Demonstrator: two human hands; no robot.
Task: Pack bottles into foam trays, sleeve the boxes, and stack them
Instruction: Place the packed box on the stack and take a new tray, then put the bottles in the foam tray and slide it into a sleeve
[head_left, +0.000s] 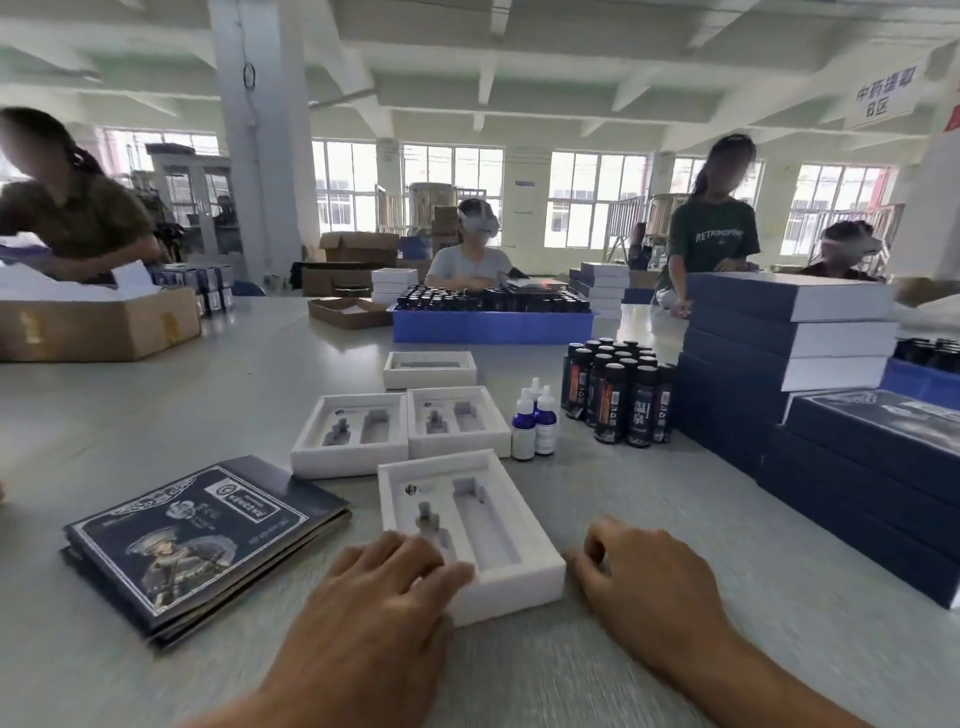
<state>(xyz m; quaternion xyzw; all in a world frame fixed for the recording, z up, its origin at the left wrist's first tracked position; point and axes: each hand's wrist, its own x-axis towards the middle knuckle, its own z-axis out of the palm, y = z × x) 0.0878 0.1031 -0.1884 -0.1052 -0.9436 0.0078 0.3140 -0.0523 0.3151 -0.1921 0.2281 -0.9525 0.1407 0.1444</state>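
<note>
- Left hand (387, 582) lay flat on near-left corner of nearest foam tray (511, 558), fingers straight, pressing down, gripping nothing. Likely pinning tray for loading.
- Right hand (636, 569) rested on table (675, 675) just beside tray's near-right corner, fingers loosely curled, holding nothing. Contact with tray wall: could not tell.
- Tray empty: both cut-out slots bare, no bottle in yet. Sat near centre, angled slightly.
- Three more empty trays (349, 434) further off, two side by side, one beyond.
- Dropper bottles (535, 421), three, upright, right of those trays. Dark bottles (615, 397) clustered upright further right. Both within right-hand reach, presumably staged so.
- Flat printed sleeves (202, 540) stacked at near left, probably for left-hand pickup.
- Finished blue boxes (784, 332) stacked at right. Stack walls off far right.
- Far side: blue crate (491, 325) of bottles, cardboard carton (93, 325) at far left, other workers seated beyond.
- Path from bottles to tray looked clear.
</note>
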